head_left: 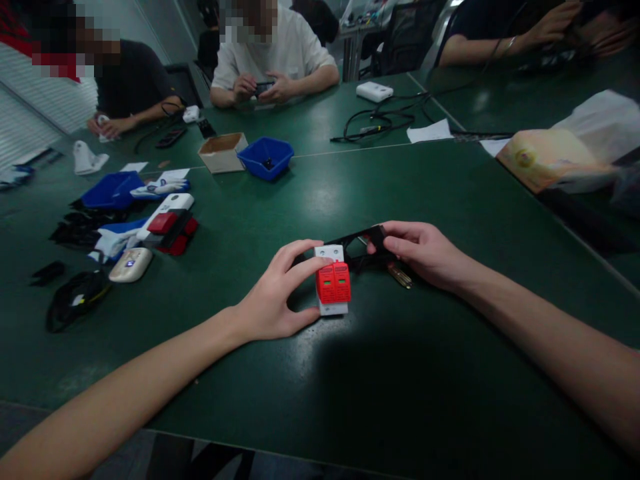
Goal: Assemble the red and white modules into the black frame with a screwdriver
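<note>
A red and white electrical module [333, 283] stands on the green table [280, 373] near the middle of the view. My left hand [285, 287] grips it from the left, fingers on its upper part and thumb at its lower edge. Between thumb and fingers, my right hand [415, 247] holds one end of a black frame-like part [356, 248], which stretches left behind the module. Whether the black part touches the module I cannot tell. Just below my right fingers lies a small brass-coloured metal piece [400, 275].
Gloves, a blue bin [113, 190], a white case [131, 265] and a coiled black cable [77, 300] lie on the left. Farther back are a cardboard box [223, 160], another blue bin [265, 160] and cables [375, 125]. Several people sit across the table. A plastic bag [603, 127] lies right.
</note>
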Demonstrator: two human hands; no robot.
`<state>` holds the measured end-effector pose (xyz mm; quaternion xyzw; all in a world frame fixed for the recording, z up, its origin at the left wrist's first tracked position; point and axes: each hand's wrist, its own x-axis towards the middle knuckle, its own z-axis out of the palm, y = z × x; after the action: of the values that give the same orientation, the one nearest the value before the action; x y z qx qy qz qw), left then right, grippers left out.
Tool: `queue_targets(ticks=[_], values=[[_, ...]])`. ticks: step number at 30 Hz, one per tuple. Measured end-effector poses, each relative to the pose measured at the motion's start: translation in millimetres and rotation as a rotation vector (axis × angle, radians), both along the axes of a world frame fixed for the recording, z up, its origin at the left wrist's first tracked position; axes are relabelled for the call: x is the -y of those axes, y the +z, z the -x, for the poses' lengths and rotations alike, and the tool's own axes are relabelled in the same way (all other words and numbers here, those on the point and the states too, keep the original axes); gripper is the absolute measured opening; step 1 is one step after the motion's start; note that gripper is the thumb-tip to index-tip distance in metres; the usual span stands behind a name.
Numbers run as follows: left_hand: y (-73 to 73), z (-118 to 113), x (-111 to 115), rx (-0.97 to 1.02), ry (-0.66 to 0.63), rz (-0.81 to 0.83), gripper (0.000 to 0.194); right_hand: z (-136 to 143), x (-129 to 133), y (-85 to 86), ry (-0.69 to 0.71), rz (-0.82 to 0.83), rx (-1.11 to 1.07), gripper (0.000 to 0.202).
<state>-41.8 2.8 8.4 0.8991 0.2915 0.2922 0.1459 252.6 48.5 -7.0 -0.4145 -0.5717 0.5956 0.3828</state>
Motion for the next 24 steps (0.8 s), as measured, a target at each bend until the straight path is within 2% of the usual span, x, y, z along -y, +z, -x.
queue_targets(ticks=[5, 17, 20, 24], values=[[-2.4, 0.9, -1.0, 0.017, -0.011, -0.044, 0.077, -2.0, 0.4, -1.9, 0.014, -0.048, 0.024, 0.048], [-0.9, 1.0, 1.5, 0.017, 0.048, 0.017, 0.071, 3.7, 9.2, 6.9, 0.101, -0.081, 0.076, 0.039], [-0.8, 0.6, 1.6, 0.006, 0.058, 0.039, 0.071, 9.5, 18.8, 8.4, 0.053, -0.239, 0.193, 0.035], [-1.3, 0.6, 1.6, 0.018, 0.048, 0.035, 0.071, 18.1, 37.7, 8.6, -0.130, -0.729, 0.415, 0.025]])
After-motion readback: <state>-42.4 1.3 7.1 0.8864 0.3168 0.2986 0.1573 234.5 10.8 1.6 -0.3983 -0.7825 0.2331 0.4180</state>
